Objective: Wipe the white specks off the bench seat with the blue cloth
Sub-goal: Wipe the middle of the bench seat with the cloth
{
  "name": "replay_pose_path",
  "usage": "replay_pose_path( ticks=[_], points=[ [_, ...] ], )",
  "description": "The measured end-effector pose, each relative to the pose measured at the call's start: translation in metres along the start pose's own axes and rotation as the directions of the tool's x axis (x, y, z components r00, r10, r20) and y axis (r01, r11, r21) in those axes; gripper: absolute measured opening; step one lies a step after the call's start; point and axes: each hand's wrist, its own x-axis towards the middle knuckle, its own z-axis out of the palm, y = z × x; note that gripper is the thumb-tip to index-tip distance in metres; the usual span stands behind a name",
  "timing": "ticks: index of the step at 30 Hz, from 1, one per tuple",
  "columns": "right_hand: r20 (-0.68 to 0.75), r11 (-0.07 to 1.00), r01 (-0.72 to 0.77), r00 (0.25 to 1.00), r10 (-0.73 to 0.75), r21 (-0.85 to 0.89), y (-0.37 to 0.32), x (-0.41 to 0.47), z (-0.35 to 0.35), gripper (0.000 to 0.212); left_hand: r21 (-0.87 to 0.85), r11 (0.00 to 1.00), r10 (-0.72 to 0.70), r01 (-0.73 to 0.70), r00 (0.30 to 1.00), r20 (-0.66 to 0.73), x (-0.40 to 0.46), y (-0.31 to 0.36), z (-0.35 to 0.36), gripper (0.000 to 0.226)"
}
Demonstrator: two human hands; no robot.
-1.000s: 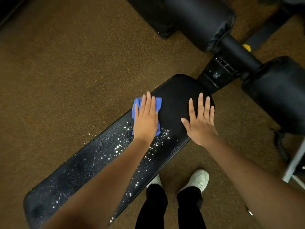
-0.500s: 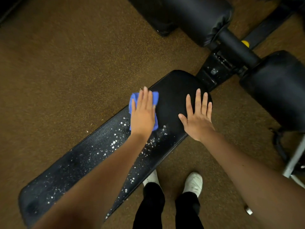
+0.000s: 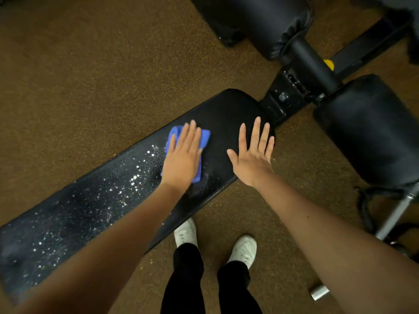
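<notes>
The long black bench seat [image 3: 226, 109] runs from lower left to upper middle. White specks [image 3: 133, 177] lie scattered over its middle and left part; the far end near the frame looks bare of them. My left hand [image 3: 183, 159] presses flat, fingers together, on the folded blue cloth [image 3: 204, 137], which shows beyond my fingertips and beside my palm. My right hand [image 3: 254, 155] rests flat on the seat's right edge, fingers spread, holding nothing.
Black roller pads [image 3: 367, 128] and the bench's metal frame [image 3: 288, 98] stand at the upper right. A grey metal leg [image 3: 394, 216] slants at the right edge. My white shoes [image 3: 243, 248] stand on the brown speckled floor [image 3: 90, 75] below the seat.
My left hand and the cloth have slid toward me across the seat, covering the patch of specks near the seat's near edge. My right hand has stayed flat in place.
</notes>
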Motion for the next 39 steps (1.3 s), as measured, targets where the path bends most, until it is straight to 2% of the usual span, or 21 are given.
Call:
replay_pose_path(
  ticks=[2,3,8,12,14,17,19,25,28,32,35,39],
  points=[
    [-0.008,1.000,0.006,1.000,-0.006,0.001,0.000,0.000,0.001,0.070,-0.124,0.976,-0.178,0.179,0.984,0.019,0.007,0.015,-0.003,0.052],
    [-0.012,1.000,0.008,1.000,-0.008,-0.002,0.001,0.000,0.001,0.071,-0.154,0.964,-0.218,0.216,0.976,0.007,0.007,0.026,-0.001,0.053],
    [-0.025,1.000,0.027,0.999,-0.027,-0.005,0.002,0.000,0.002,0.071,-0.074,0.994,-0.088,0.083,0.994,-0.063,-0.032,0.066,0.013,0.052],
    [-0.022,0.999,0.043,0.999,-0.043,-0.009,0.005,0.000,0.002,0.071,-0.028,0.999,-0.029,0.027,0.997,-0.074,-0.058,0.061,0.016,0.051],
    [-0.023,0.999,0.051,0.998,-0.051,-0.013,0.006,0.001,0.002,0.070,-0.050,0.992,-0.121,0.117,0.989,-0.086,-0.050,0.053,0.015,0.050],
    [-0.027,0.999,0.045,0.999,-0.045,-0.016,0.005,0.001,0.003,0.070,-0.191,0.927,-0.342,0.322,0.936,-0.086,-0.031,0.062,0.012,0.051],
    [-0.031,0.999,0.048,0.998,-0.048,-0.015,0.005,0.001,0.004,0.069,-0.243,0.892,-0.413,0.381,0.906,-0.098,-0.026,0.079,0.012,0.051],
    [-0.037,0.998,0.060,0.997,-0.061,-0.014,0.008,0.001,0.004,0.067,-0.266,0.883,-0.427,0.387,0.897,-0.113,-0.028,0.111,0.016,0.049],
    [-0.026,0.997,0.067,0.997,-0.068,-0.025,0.010,0.000,0.003,0.067,-0.222,0.897,-0.411,0.382,0.906,-0.098,-0.034,0.096,0.016,0.050],
    [-0.018,0.996,0.084,0.996,-0.085,-0.032,0.011,-0.001,0.002,0.068,-0.258,0.848,-0.503,0.463,0.857,-0.114,-0.070,0.064,0.024,0.048],
    [-0.003,0.997,0.073,0.997,-0.073,-0.031,0.009,-0.002,0.000,0.067,-0.230,0.880,-0.448,0.416,0.887,-0.109,-0.076,0.058,0.022,0.049],
    [-0.017,0.997,0.068,0.998,-0.068,-0.035,0.010,-0.001,0.001,0.067,-0.244,0.863,-0.476,0.442,0.873,-0.105,-0.057,0.064,0.019,0.049]
  ],
)
